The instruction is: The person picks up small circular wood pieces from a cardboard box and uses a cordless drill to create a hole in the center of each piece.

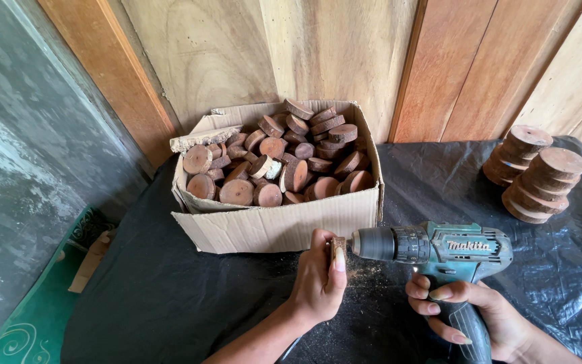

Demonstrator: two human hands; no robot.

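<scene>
Small round brown wooden slice (337,248) sits on edge at lower centre of the frame, pinched between thumb and curled fingers of the left hand (318,276), forearm entering from the bottom edge. Teal cordless drill (439,248) lies horizontal, chuck against the slice. Right hand (469,310), lower right, wraps its fingers tightly around the drill grip. Open cardboard box (277,226) of wooden slices stands just behind, on black plastic sheeting (170,296).

Wooden disc (337,247): rough, matt. Drill (439,248): teal plastic body, dark ribbed chuck. Box (277,226): matt corrugated cardboard, torn edges. Table cover (163,296): black, glossy, wrinkled plastic sheet, sawdust near its front edge. Stacked slices (535,174): rough bark rims.
</scene>
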